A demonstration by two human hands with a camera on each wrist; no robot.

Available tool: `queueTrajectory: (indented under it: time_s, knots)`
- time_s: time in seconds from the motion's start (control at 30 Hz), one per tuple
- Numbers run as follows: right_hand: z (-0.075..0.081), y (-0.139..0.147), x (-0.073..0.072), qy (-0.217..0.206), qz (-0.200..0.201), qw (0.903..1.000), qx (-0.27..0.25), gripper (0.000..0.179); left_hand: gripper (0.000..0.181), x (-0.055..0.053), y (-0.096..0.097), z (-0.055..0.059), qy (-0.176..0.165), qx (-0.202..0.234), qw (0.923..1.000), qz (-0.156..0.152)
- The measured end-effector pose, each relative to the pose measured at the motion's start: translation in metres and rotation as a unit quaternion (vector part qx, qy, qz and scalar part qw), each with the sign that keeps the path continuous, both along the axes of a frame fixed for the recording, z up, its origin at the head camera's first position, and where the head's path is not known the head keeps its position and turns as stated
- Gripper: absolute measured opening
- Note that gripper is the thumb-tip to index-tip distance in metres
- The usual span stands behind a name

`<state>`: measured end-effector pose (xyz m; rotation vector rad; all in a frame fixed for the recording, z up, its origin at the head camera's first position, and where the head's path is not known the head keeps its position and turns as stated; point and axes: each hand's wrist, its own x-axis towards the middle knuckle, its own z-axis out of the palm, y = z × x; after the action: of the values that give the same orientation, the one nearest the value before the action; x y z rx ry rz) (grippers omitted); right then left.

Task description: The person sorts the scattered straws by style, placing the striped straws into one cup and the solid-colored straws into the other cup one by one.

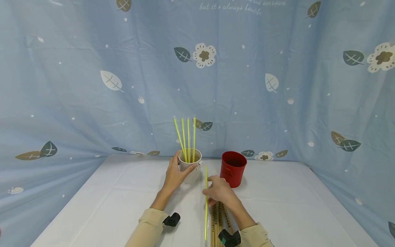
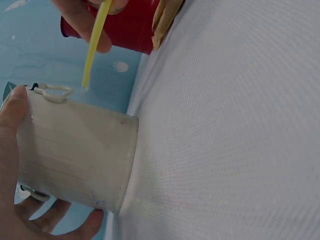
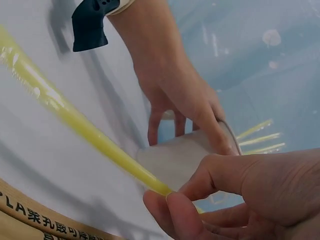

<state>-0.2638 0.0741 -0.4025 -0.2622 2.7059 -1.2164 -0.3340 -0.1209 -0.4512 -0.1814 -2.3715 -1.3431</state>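
Observation:
A white pail (image 1: 192,173) with small side handles stands on the table, several yellow straws (image 1: 188,137) upright inside it. My left hand (image 1: 176,175) grips the pail, thumb at the rim and fingers round the far side, as the left wrist view shows. Between thumb and fingers, my right hand (image 1: 219,190) pinches another yellow straw (image 3: 107,147), which looks clear-wrapped. It is held just right of the white pail and apart from it. Below the right hand lie several brown paper-wrapped straws (image 1: 216,223) printed with dark characters, partly hidden by the hand and wrist.
A red pail (image 1: 233,168) stands right of the white one, close beyond my right hand. White cloth (image 1: 287,206) covers the table. A blue patterned curtain (image 1: 234,85) hangs behind and at both sides. Black wrist cameras (image 1: 171,219) sit on both forearms.

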Motion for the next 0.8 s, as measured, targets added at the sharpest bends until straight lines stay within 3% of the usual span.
queueTrajectory:
  time_s: [0.43, 0.8]
  knots:
    - [0.0035, 0.0052, -0.0065, -0.008, -0.021, 0.9997, -0.008, 0.049, 0.095, 0.0014, -0.0016, 0.0009, -0.012, 0.005, 0.9999, -0.006]
    - [0.0051, 0.0090, -0.0075, 0.014, -0.033, 0.9991, -0.022, 0.048, 0.094, 0.0028, 0.0000, 0.0025, -0.004, 0.003, 1.0000, -0.008]
